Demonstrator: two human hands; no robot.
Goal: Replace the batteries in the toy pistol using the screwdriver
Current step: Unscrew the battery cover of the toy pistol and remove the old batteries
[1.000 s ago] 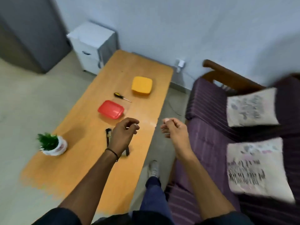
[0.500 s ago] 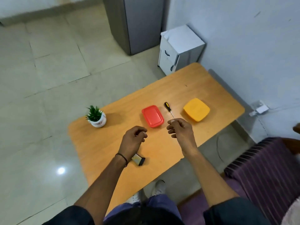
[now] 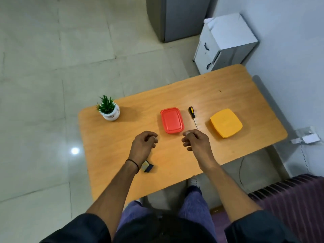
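A small screwdriver with a black and yellow handle lies on the wooden table, between a red lidded box and a yellow lidded box. The toy pistol is dark with a yellow patch; only one end shows beside my left wrist. My left hand hovers over the table in front of the red box, fingers loosely curled, holding nothing. My right hand hovers just in front of the screwdriver's tip, also loosely curled around nothing.
A small potted plant stands at the table's far left corner. A white cabinet and a grey appliance stand beyond the table. A purple striped sofa is at my right. A wall socket sits low on the right.
My view has swung left from the sofa to face the table squarely. Both hands stayed loosely curled in front of me and hold nothing, and the objects on the table lie unmoved.
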